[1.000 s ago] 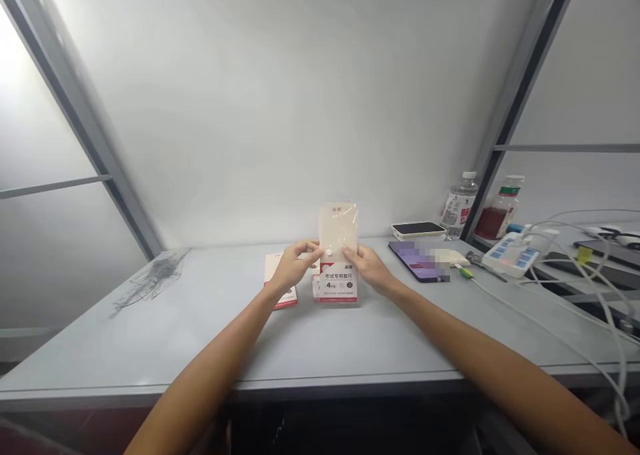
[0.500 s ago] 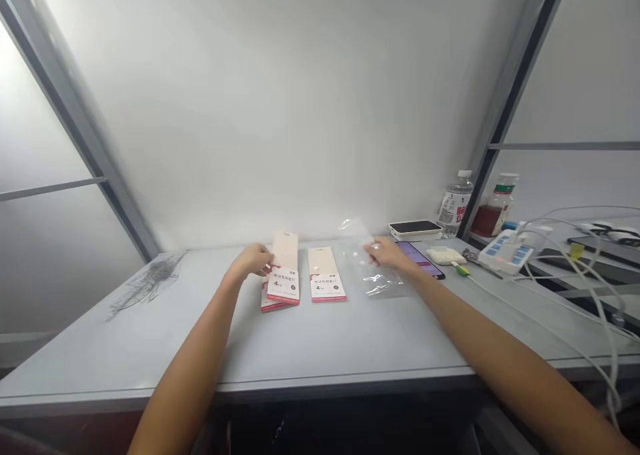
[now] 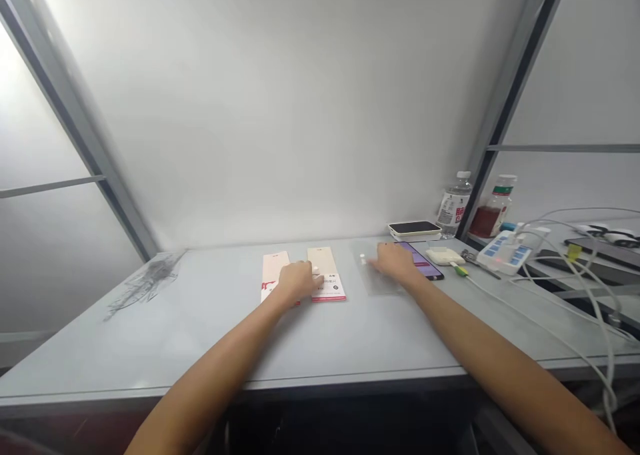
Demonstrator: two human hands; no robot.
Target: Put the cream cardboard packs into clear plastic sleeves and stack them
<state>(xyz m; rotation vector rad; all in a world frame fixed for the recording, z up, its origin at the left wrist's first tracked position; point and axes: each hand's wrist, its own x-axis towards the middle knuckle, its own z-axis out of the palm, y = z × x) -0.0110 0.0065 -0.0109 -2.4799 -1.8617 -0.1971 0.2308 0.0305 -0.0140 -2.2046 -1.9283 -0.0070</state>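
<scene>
My left hand [image 3: 298,279] reaches across the lower part of the left cardboard packet [image 3: 276,261]; its fingers are stretched out over the right packet [image 3: 323,260]. Both packets are pale pink and white with red trim and Chinese print. The left one's lower half is mostly hidden by the hand. Whether it lies on another packet cannot be made out. A clear plastic pouch [image 3: 378,284] with small white dots lies on the tabletop to the right. My right hand [image 3: 395,261] rests on the pouch, fingers extended and palm down.
Right of the pouch lies a lit phone [image 3: 424,263], with another phone [image 3: 415,228] on a white box behind. A white charger [image 3: 445,256], water bottle [image 3: 454,205], jar [image 3: 493,208], power strip [image 3: 504,251] and loose cables fill the right side. Dark scribbles [image 3: 147,283] mark the desk's left.
My left hand let go of the packet it held tilted and moved right, over the packets. The clear pouch, earlier lifted by my right hand, now lies flat under it.
</scene>
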